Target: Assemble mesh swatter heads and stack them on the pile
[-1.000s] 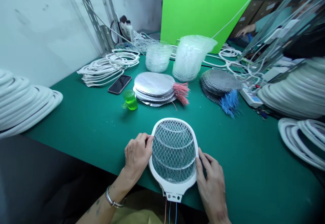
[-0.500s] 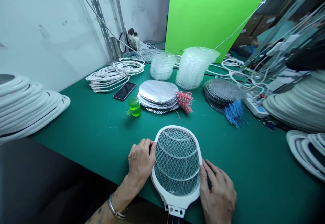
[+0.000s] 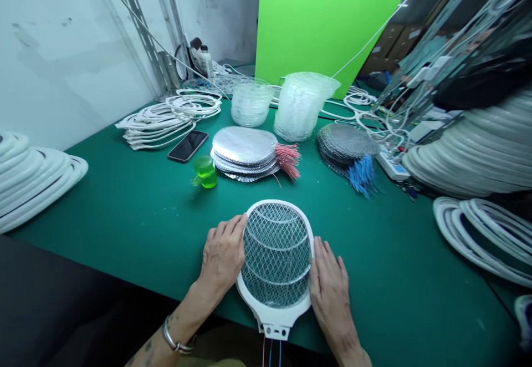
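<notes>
A white oval racket frame with metal mesh [image 3: 276, 253] lies near the front edge of the green table, its neck toward me and red and blue wires [image 3: 272, 350] hanging from it. My left hand [image 3: 224, 253] is closed on the frame's upper left rim, fingers together. Against the right rim lies my right hand [image 3: 330, 278], its fingers stretched forward along the edge. Beyond the frame sit a stack of silver mesh sheets [image 3: 243, 148] with red wires and a stack of dark mesh sheets [image 3: 344, 142] with blue wires.
A green tape roll [image 3: 205, 173] and a phone [image 3: 188, 145] lie left of centre. White frames are stacked at the far left [image 3: 37, 184], back left [image 3: 166, 117] and right [image 3: 477, 151]. Clear plastic pieces [image 3: 305, 106] stand behind. A power strip [image 3: 393, 164] lies at right.
The view has shifted slightly right. My right hand has moved up along the rim and its fingers have straightened against it. My left hand stays on the left rim.
</notes>
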A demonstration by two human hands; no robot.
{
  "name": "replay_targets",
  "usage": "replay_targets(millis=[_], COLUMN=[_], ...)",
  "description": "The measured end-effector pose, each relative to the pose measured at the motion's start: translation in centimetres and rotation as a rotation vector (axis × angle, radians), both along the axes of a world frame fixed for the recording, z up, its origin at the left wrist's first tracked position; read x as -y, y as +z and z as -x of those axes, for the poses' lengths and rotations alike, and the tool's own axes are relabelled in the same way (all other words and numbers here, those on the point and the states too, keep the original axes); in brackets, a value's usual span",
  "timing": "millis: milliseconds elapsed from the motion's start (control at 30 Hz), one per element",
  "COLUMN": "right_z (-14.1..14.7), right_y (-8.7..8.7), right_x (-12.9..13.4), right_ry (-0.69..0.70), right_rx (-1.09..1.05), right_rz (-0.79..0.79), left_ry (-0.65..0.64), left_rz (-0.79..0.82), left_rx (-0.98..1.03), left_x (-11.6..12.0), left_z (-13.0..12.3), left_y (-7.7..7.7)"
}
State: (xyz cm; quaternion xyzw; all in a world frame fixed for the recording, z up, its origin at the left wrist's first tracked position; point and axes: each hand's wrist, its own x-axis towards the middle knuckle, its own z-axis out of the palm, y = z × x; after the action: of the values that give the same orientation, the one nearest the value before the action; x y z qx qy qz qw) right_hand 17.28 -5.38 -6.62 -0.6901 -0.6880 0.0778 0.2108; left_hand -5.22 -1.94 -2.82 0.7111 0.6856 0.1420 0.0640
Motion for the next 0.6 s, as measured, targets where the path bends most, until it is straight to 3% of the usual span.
replay_targets(millis=[67,267,433,600], right_z=[-0.4,0.1,0.3,0.1], right_y=[0.1,0.6,0.4,0.9], right_x=[0.0,-0.3,-0.4,-0.4], right_ry=[0.022,-0.120,-0.173,-0.186], right_rx=[-0.016,-0.166,-0.223,-0.254], right_rz=[0.024,0.042,-0.057,-0.055], left_ry=[-0.030,-0.042,-0.078,0.050], left_rz=[-0.029,-0.101,-0.096,-0.072], left_rx=[-0.012,0.003,0.112,0.253], left_x=[0.1,0.3,0.1,-0.5], left_z=[0.3,0.4,0.7,0.6], left_y=[-0.2,-1.0,-2.0,-1.7])
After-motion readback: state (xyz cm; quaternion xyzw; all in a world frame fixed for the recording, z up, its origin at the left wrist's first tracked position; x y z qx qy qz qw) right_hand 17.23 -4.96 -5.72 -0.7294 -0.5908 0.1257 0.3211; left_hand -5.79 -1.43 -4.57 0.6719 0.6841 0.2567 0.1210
